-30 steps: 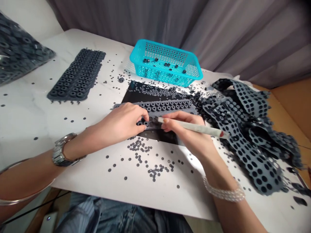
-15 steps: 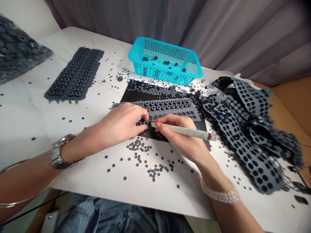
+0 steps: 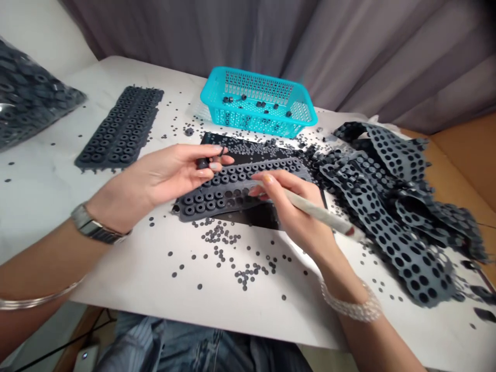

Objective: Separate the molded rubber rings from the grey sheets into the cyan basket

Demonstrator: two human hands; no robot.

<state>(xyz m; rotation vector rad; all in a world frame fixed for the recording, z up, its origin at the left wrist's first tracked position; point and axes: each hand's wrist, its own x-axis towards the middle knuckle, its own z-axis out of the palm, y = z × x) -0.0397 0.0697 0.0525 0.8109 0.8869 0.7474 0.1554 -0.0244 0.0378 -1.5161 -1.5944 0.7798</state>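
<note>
My left hand (image 3: 176,173), raised over the left end of a grey molded rubber sheet (image 3: 217,207), pinches small black rubber pieces (image 3: 202,163) between thumb and fingers. Rows of round ring-topped plugs stand on the sheet, with bare dark holes toward its right part. The sheet lies on a black mat (image 3: 263,218). In my right hand (image 3: 298,212) is a pale pen-like tool (image 3: 315,211) with a reddish mark near its back end. Its tip is at my fingertips, just above the sheet, and cannot be made out clearly.
Behind the mat stands a turquoise basket (image 3: 258,121) with several black pieces. Another plug sheet (image 3: 120,129) lies at left, near a clear bag (image 3: 31,98) of rubber parts. Punched-out sheets (image 3: 387,222) are heaped at right. Small black discs (image 3: 220,235) litter the white table (image 3: 155,289).
My left hand has lifted off the sheet and moved left and up, now with small black pieces in its fingers. My right hand and tool have drawn slightly right, away from the row.
</note>
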